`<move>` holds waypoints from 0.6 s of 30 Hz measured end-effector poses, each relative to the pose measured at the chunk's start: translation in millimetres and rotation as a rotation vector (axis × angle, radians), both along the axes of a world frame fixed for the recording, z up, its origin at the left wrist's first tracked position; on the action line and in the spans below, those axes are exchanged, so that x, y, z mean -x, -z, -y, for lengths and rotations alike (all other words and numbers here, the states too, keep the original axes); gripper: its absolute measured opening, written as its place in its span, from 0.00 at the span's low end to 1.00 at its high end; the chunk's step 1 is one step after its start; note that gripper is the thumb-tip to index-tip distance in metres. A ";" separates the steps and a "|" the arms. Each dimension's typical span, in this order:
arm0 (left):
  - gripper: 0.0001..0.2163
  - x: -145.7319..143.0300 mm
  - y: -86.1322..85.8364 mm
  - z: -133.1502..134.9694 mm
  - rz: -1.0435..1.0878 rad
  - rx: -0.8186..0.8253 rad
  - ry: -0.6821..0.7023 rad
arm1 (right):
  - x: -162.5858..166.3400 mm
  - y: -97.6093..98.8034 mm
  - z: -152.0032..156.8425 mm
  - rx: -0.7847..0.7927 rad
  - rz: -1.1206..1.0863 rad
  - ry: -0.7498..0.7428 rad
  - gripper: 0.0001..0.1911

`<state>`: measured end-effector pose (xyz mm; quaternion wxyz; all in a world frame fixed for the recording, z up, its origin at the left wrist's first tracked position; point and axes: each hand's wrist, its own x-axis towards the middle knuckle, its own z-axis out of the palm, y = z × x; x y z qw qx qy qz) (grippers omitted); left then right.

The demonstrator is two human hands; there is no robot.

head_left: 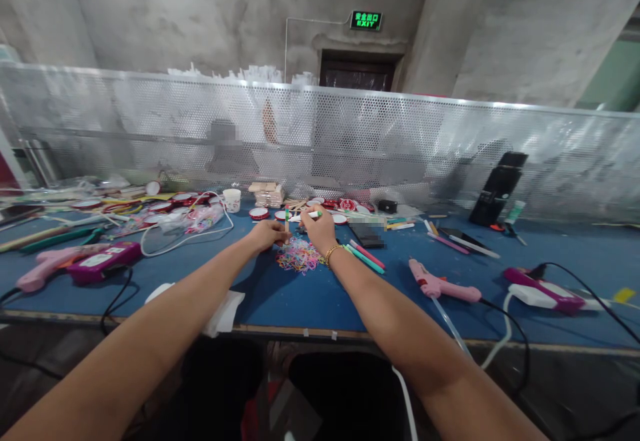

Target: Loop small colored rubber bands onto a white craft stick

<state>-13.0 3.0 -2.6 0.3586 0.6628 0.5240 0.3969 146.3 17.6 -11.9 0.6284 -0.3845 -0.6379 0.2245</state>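
Note:
My left hand (270, 235) is closed around a small wooden stick (287, 217), which stands upright and shows green and red near its top. In my right hand (320, 229) is a white marker pen (313, 215) with green on it, lying roughly level, its left end close to the stick. Below both hands a loose pile of colourful rubber bands (301, 259) lies on the blue table (300, 301). Beside my right wrist rest several coloured markers (367, 257). Small red-rimmed drums (259, 213) sit just beyond my hands.
Pink glue guns lie at right (440, 284) and left (60, 264), with cables trailing off the front edge. A paper cup (231, 200), stacked wooden pieces (267, 194) and a black phone (367, 234) are farther back. A perforated metal screen (350, 141) borders the table's far side.

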 end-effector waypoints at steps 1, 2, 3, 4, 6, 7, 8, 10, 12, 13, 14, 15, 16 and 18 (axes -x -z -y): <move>0.15 -0.4 -0.5 0.7 0.002 -0.003 -0.002 | -0.1 -0.2 0.2 0.000 0.001 0.011 0.06; 0.15 -0.6 -0.8 1.1 0.002 -0.005 -0.005 | -0.2 -0.4 0.4 -0.001 0.001 0.020 0.06; 0.14 -0.7 -0.8 1.3 0.001 -0.006 -0.006 | -0.3 -0.6 0.7 -0.004 -0.002 0.023 0.06; 0.14 -0.7 -0.6 1.1 0.000 -0.005 -0.006 | -0.2 -0.8 1.0 -0.007 -0.005 0.019 0.06; 0.14 -0.2 0.3 -0.2 0.003 -0.002 -0.002 | 0.2 -1.0 1.6 -0.013 -0.012 -0.002 0.06; 0.14 0.2 1.0 -1.1 0.003 -0.001 -0.002 | 0.4 -1.1 1.8 -0.013 -0.013 -0.012 0.05; 0.14 0.8 1.9 -2.3 0.000 -0.001 -0.002 | 0.5 -1.1 2.1 -0.013 -0.011 -0.017 0.05; 0.15 2.2 3.7 -4.8 -0.007 -0.009 -0.004 | 0.4 -1.4 2.4 -0.008 -0.004 -0.012 0.05; 0.15 3.3 5.3 -6.9 -0.008 -0.016 -0.003 | -0.2 -1.9 2.7 -0.006 -0.002 0.008 0.05; 0.15 3.6 5.8 -7.5 -0.005 -0.018 -0.002 | -0.6 -2.2 2.8 -0.007 -0.003 0.018 0.05; 0.15 3.6 6.1 -7.9 -0.002 -0.018 -0.002 | -0.8 -2.4 2.8 -0.009 -0.004 0.023 0.05; 0.15 3.4 6.0 -7.9 -0.001 -0.016 -0.003 | -1.0 -2.5 2.9 -0.010 -0.005 0.024 0.05; 0.16 3.0 5.8 -7.5 -0.001 -0.013 -0.004 | -0.9 -2.5 2.9 -0.009 -0.003 0.020 0.05; 0.16 1.9 4.7 -6.1 0.000 -0.009 -0.005 | -0.6 -2.1 2.8 -0.004 0.003 0.008 0.06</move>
